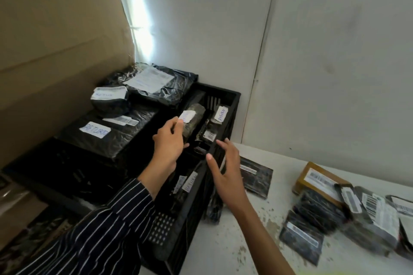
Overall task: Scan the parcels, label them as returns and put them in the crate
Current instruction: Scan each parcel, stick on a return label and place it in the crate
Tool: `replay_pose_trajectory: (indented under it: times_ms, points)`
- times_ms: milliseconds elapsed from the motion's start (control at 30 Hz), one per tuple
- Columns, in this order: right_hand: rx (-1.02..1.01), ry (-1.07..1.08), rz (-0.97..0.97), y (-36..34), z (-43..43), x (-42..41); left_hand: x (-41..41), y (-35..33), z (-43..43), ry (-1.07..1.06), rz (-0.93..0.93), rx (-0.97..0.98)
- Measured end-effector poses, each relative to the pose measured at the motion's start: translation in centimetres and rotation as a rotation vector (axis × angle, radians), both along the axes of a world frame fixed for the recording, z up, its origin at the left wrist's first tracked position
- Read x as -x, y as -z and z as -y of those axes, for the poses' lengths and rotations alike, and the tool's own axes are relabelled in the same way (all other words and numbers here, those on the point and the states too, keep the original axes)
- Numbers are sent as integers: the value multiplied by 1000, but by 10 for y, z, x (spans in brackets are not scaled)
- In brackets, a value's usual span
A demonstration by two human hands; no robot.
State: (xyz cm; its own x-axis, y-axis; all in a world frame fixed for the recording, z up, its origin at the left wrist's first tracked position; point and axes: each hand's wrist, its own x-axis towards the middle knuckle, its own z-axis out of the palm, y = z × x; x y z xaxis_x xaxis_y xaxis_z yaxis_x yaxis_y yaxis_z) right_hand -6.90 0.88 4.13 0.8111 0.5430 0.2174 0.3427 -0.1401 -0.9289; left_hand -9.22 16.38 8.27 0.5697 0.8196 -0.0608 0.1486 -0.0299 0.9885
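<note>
A black crate stands at the left end of a white table. Inside it are dark parcels, one carrying a white RETURN label. My left hand grips a small dark rolled parcel with a white label over the crate's opening. Just to its right, my right hand hovers above the crate's near rim, fingers spread, holding nothing. More RETURN-labelled parcels lie at the crate's left: a big black one, a small one and a grey bag.
Several unsorted parcels lie on the table to the right: a brown box, black bags and a flat black one beside the crate. A large cardboard sheet stands at the left, with white walls behind.
</note>
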Motion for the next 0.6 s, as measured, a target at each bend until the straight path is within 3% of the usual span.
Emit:
replay_pose_trajectory:
  times_ms: [400, 600]
  points:
    - [-116, 118, -38, 20, -23, 10, -76, 9, 12, 51, -149, -243]
    - [-83, 135, -23, 20, -22, 9, -79, 47, -2, 302, -369, -599]
